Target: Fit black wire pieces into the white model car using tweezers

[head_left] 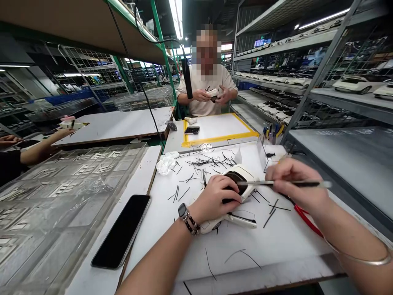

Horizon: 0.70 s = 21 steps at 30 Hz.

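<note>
A white model car (242,171) with its doors swung out sits on the white worktop. My left hand (216,194) lies over its roof, fingers curled onto the dark window area, gripping it. My right hand (296,182) is closed around a slim tool (260,182) with a thin metal front and a dark rear part. The tool points left, its tip over the car's dark glass; the exact kind is blurred. One opened door (242,220) extends from the car's near side. Thin black strips (211,160) lie scattered around the car. My left palm hides part of the body.
A black phone (121,233) lies left, beside clear plastic trays (70,192). Red-handled pliers (307,219) rest under my right forearm. Crumpled white tissue (167,162) and a clear box (264,153) stand farther back. Opposite, a co-worker (211,86) holds another model car. Shelves (346,102) line the right.
</note>
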Each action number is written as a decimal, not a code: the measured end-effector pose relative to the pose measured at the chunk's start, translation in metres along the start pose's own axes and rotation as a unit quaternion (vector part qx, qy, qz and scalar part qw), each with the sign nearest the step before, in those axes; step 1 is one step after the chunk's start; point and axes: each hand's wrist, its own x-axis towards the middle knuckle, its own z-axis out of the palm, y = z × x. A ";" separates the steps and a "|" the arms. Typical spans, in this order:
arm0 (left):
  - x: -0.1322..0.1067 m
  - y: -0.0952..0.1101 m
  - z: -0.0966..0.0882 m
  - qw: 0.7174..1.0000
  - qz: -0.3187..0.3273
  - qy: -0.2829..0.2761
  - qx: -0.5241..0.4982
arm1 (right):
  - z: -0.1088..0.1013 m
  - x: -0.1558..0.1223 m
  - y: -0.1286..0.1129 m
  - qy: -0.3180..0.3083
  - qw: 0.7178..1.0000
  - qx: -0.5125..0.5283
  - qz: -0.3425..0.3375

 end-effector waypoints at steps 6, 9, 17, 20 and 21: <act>-0.006 0.005 -0.002 0.995 -0.006 0.020 -0.098 | 0.029 0.075 0.037 0.062 0.979 -0.170 0.095; -0.006 0.008 -0.001 0.991 -0.014 0.009 -0.136 | 0.044 0.104 0.067 0.012 0.968 -0.224 0.114; -0.003 0.008 0.004 0.982 -0.014 0.017 -0.188 | 0.049 0.123 0.110 0.071 0.939 -0.277 0.192; -0.004 0.006 0.008 0.977 0.001 0.042 -0.209 | 0.050 0.122 0.113 0.087 0.936 -0.273 0.203; -0.004 0.006 0.010 0.974 0.008 0.054 -0.219 | 0.051 0.122 0.113 0.091 0.936 -0.270 0.206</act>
